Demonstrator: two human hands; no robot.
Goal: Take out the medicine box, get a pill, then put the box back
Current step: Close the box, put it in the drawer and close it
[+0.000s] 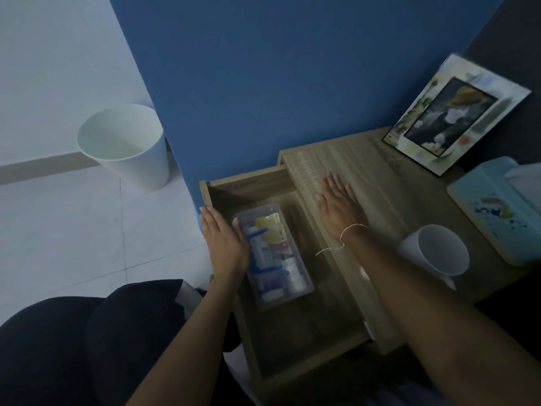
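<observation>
A clear plastic medicine box (273,256) with blue latches lies inside the open wooden drawer (310,356), packed with several small packets and bottles. My left hand (224,241) rests flat on the drawer's left front edge, fingers straight, its thumb side touching the box's left wall. Palm down with fingers spread, my right hand (339,205) lies on top of the bedside table (366,159), just right of the drawer opening. A thin string bracelet circles that wrist. Neither hand holds anything.
A white mug (439,250) stands on the tabletop near my right forearm. A light blue tissue box (494,212) sits at the right edge, a framed picture (456,112) leans at the back. A white waste bin (126,145) stands on the tiled floor at left.
</observation>
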